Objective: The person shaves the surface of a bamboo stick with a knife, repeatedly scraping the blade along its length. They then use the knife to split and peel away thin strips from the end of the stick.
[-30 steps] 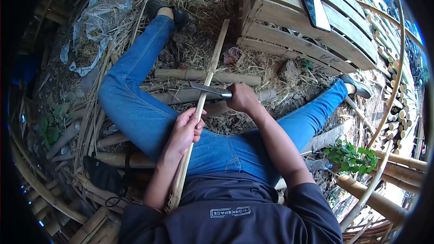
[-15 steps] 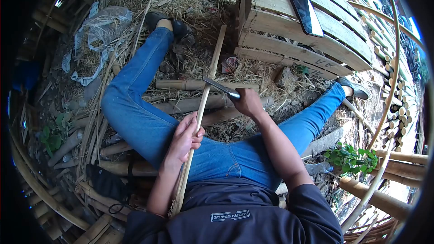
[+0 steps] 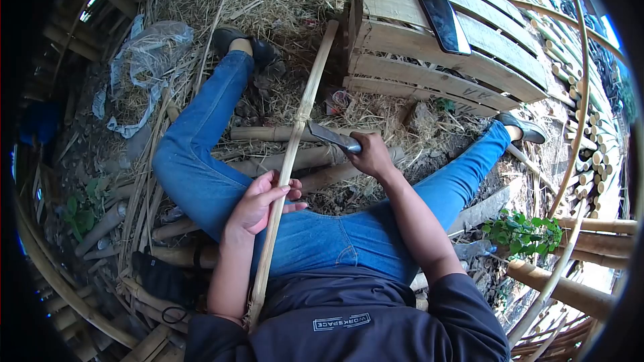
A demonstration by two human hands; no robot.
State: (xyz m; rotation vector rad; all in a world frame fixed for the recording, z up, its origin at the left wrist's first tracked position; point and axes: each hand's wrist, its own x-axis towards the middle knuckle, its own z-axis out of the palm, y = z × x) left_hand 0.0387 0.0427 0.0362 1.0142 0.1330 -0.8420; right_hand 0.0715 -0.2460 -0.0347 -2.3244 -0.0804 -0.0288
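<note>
A long pale bamboo strip (image 3: 302,121) slants from near the crate down to my waist. My left hand (image 3: 263,202) holds it around its lower half, thumb across the strip and fingers loosely curled. In my right hand (image 3: 367,154) is a knife (image 3: 332,137) with a broad metal blade, gripped by the handle. The blade points left, its tip at or very near the strip beside a node; whether they touch I cannot tell.
A slatted wooden crate (image 3: 402,40) stands ahead to the right with a phone (image 3: 444,21) on it. Bamboo pieces (image 3: 288,159) lie between my legs. A plastic bag (image 3: 151,53) is at the upper left, and stacked bamboo poles (image 3: 594,154) are at the right.
The strip has shifted slightly up and left at its lower part. My left hand has moved left and its fingers have loosened. The knife has turned, showing more of its blade face.
</note>
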